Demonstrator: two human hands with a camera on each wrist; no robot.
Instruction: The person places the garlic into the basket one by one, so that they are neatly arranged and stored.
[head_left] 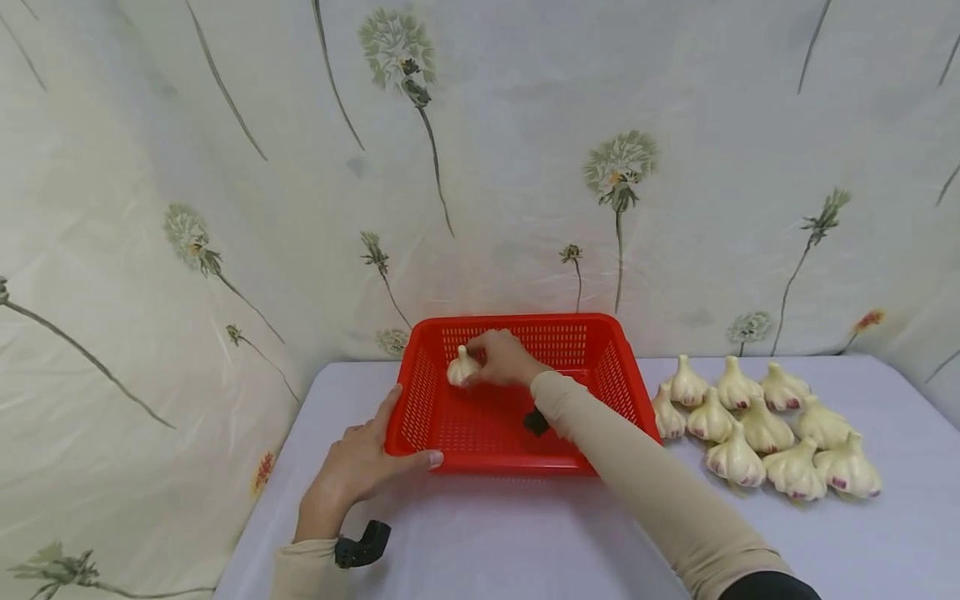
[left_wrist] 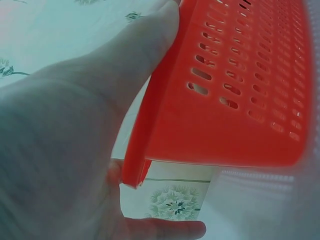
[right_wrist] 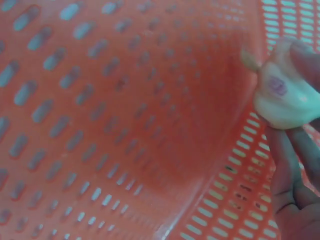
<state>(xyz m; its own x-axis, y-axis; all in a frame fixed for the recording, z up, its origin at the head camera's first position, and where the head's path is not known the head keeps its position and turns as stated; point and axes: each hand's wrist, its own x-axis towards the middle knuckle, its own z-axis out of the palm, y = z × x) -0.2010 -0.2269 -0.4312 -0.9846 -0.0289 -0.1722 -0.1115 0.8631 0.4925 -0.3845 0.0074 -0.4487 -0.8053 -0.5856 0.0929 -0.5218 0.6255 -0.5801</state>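
A red plastic basket (head_left: 487,450) with slotted walls stands on the table. Inside it, near the left side, my right hand (head_left: 504,358) pinches a whitish garlic bulb (head_left: 462,367). In the right wrist view the fingers (right_wrist: 285,185) and thumb hold that garlic bulb (right_wrist: 287,95), which has a purple patch, beside the slotted wall. My left hand (head_left: 360,462) rests against the basket's near left corner, thumb along the front rim and fingers along the left side. The left wrist view has the basket (left_wrist: 225,130) close up, with one finger (left_wrist: 170,229) stretched straight out below its rim.
Several garlic bulbs (head_left: 765,429) lie grouped on the table (head_left: 525,542) to the basket's right. The nearest bulb (head_left: 667,414) sits close to the basket's right wall. Behind the table hangs a pale curtain (head_left: 510,167) printed with dandelions.
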